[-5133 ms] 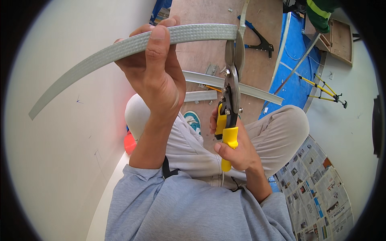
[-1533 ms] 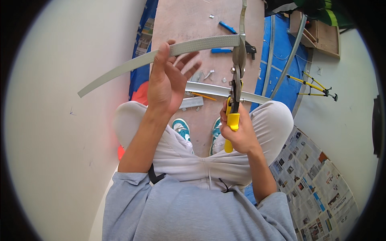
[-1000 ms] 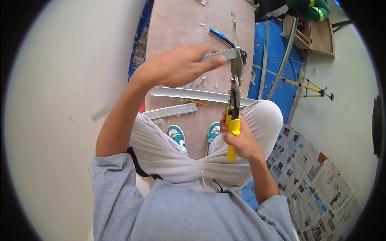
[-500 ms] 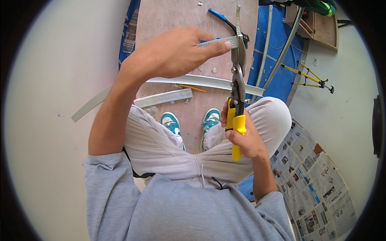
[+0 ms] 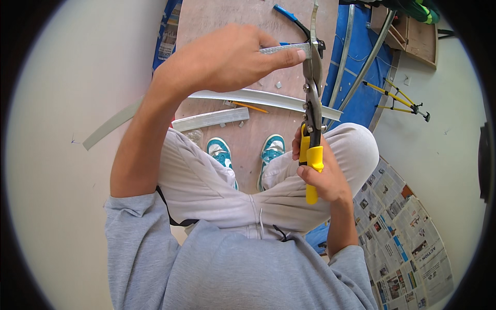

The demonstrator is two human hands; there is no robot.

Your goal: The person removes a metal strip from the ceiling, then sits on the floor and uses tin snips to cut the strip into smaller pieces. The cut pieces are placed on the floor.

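Note:
My left hand [image 5: 222,59] reaches over a long curved light-grey metal strip [image 5: 111,124], pinching it with the thumb close to the jaws of the snips. The strip's far left end runs out behind my forearm. My right hand [image 5: 328,175] is closed round the yellow handles of the tin snips [image 5: 313,77], which point away from me. The strip sits in the jaws, with a narrow bent metal length [image 5: 314,15] rising beyond them. Behind them lies a blue-handled black tool [image 5: 284,15]. A metal channel [image 5: 268,101], a shorter piece [image 5: 209,118] and an orange pencil [image 5: 248,106] lie below my hands.
Plywood [image 5: 217,15] lies under my feet, with several small offcuts. Right: blue sheeting [image 5: 361,90] with long metal rails [image 5: 341,64], a wooden box [image 5: 416,44], a yellow-legged tripod [image 5: 398,103], newspaper [image 5: 403,237]. A co-worker's green sleeve [image 5: 421,10] shows at the top. A pale wall [image 5: 62,155] is left.
My left hand has turned from under the strip to over it, moving right toward the jaws. My right hand keeps the snips, which have moved slightly up and right in view.

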